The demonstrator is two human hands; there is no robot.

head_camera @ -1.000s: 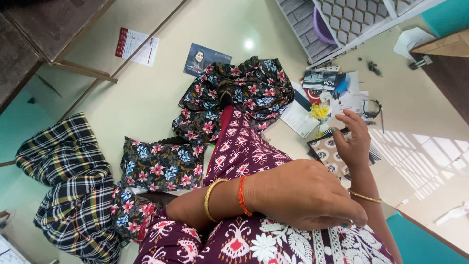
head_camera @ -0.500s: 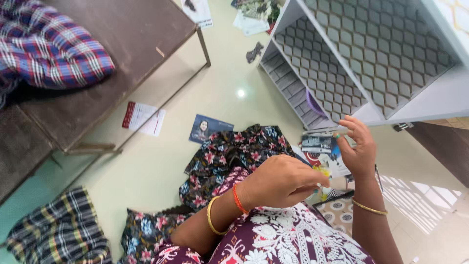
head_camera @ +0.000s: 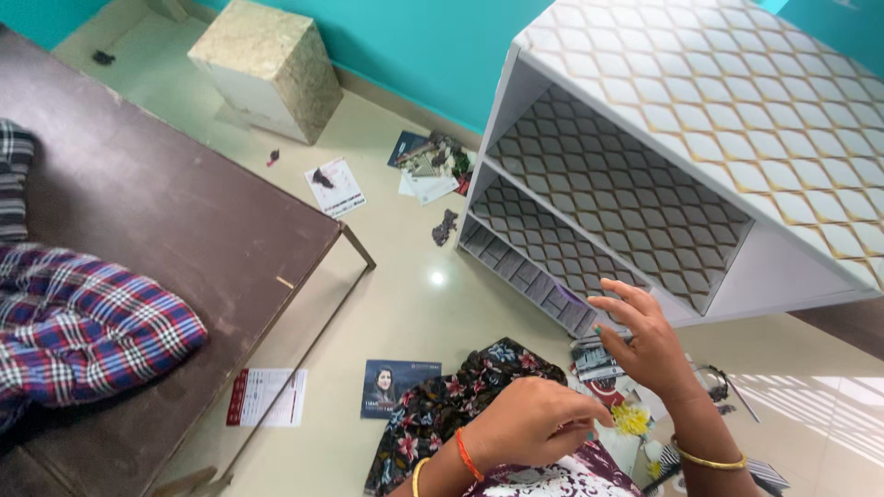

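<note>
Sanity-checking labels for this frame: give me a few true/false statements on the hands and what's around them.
1. The right hand is raised in front of the white shelf unit, fingers spread. True.
2. The left hand wears a single gold bangle and nothing else. False: it has an orange band beside a gold bangle at the wrist.
3. A plaid cloth lies on the dark brown table. True.
4. The shelf unit's compartments are packed with books. False: the compartments in view look bare, showing only their diamond-pattern lining.
5. A floral fabric lies on the floor near the left hand. True.
6. The wall behind is painted red. False: it is teal.
</note>
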